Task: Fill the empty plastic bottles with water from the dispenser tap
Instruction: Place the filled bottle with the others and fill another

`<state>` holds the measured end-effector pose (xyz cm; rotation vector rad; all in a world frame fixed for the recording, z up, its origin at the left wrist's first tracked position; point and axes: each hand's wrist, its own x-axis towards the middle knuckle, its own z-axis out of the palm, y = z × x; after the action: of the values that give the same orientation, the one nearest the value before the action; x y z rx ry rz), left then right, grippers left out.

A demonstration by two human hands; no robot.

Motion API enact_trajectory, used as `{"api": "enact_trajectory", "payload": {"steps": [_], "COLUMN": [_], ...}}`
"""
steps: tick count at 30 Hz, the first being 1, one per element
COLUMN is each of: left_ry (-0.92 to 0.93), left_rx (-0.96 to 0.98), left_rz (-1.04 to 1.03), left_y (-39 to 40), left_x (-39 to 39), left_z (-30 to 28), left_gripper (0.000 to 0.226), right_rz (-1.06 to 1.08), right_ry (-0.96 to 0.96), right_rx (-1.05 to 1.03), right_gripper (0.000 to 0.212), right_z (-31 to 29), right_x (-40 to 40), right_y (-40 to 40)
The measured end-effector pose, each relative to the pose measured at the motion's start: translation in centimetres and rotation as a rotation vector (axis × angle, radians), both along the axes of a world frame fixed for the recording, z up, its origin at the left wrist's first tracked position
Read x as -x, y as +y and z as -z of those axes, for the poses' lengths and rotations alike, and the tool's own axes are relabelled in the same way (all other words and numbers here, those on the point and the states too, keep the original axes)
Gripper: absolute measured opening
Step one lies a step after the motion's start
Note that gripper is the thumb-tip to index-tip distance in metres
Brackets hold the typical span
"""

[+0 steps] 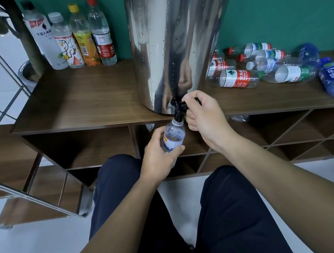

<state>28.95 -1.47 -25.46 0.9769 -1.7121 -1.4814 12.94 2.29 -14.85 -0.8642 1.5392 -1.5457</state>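
Gripping the small clear bottle [172,138] around its lower body, the left hand [158,157] has its fingers [181,148] and thumb curled round the labelled part, holding it tilted slightly so its open neck sits right under the black tap spout [178,116]. The right hand [205,121] is wrapped over the black tap lever [190,102], fingers curled about it from the side. Whether water is running cannot be told; the bottle looks mostly clear, with no plain water line.

To do this step well, the neck should stay directly beneath the spout, touching or just under it, so nothing spills past the narrow mouth. A firm hold low on the body helps, but squeezing thin plastic would push water out as it rises, so a light grasp is the better judgement. Easing the lever rather than throwing it fully should keep the stream narrow, and releasing it a little before the water reaches the neck leaves room to cap.

Behind the tap stands the steel dispenser urn [175,45], beaded with droplets, on the wooden desk [82,97]. To its right a heap of empty bottles [262,67] lies on its side, caps on. To its left four upright bottles [73,37] stand against the green wall [282,5], seemingly filled.
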Motion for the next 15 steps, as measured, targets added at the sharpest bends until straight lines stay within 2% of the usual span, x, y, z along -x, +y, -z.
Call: {"api": "enact_trajectory", "payload": {"steps": [15], "left_ry": [-0.003], "left_rx": [-0.014], "left_rz": [-0.009], "left_y": [0.04], "left_x": [-0.15], "left_z": [0.04], "left_gripper": [0.061], "right_rz": [-0.021], "right_ry": [-0.054], "right_rx": [0.029], "right_gripper": [0.015], "right_z": [0.28], "right_x": [0.12], "right_y": [-0.02]}}
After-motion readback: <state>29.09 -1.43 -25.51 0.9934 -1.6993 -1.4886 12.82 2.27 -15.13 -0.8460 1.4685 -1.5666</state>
